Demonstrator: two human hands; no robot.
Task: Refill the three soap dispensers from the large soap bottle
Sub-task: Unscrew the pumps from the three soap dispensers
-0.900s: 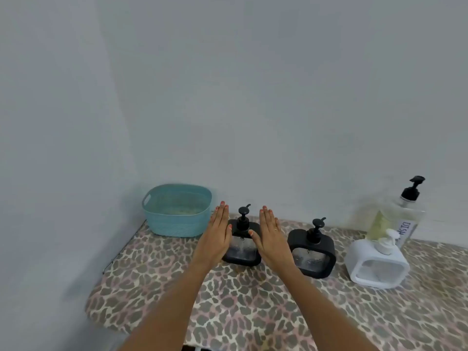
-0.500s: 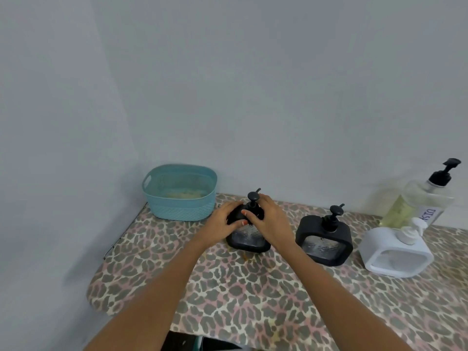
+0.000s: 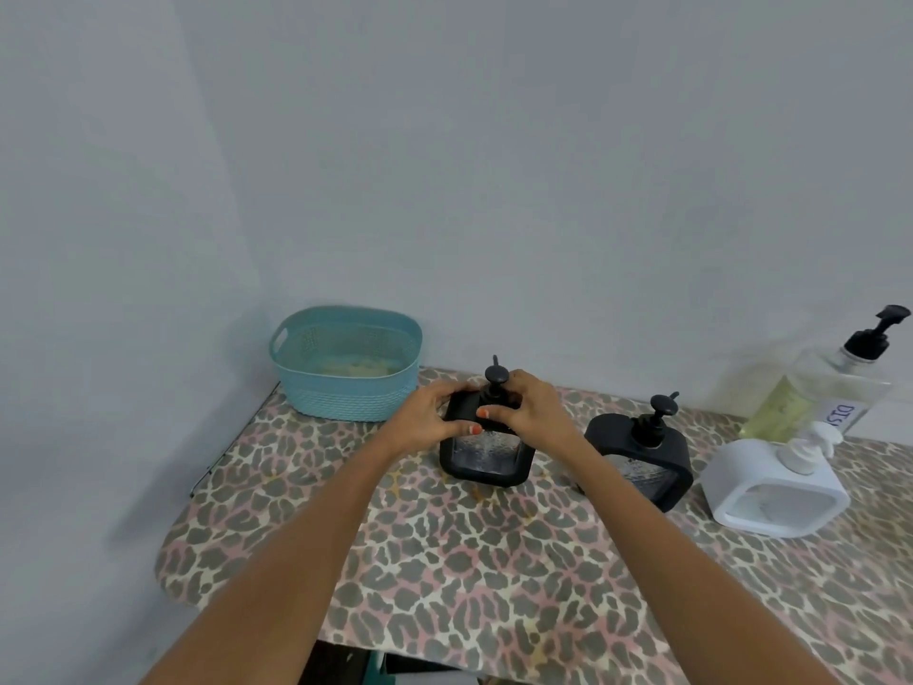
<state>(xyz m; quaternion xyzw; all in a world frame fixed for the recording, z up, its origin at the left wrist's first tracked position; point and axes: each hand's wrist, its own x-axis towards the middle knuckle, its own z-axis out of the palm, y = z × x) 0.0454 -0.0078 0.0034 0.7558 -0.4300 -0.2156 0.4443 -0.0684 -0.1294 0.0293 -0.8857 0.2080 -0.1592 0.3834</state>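
So the left dispenser (image 3: 486,454) sits upright nr the back edge of the tabletop (image 3: 494,585), a bit left of middle. The left hand (image 3: 425,420) has fingers wrapped round its top left shoulder, and the right hand (image 3: 536,412) has fingers curled tight at the pump neck. The mid dispenser (image 3: 637,454) & white dispenser (image 3: 775,494) stand further right, w/ the bottle (image 3: 810,393) behind the white one. There's a basket (image 3: 346,388) in the back left corner.

Forearms extended forward, left hand (image 3: 427,420) and right hand (image 3: 533,412) side by side, fingers (image 3: 499,412) curled round left black dispenser (image 3: 486,457)
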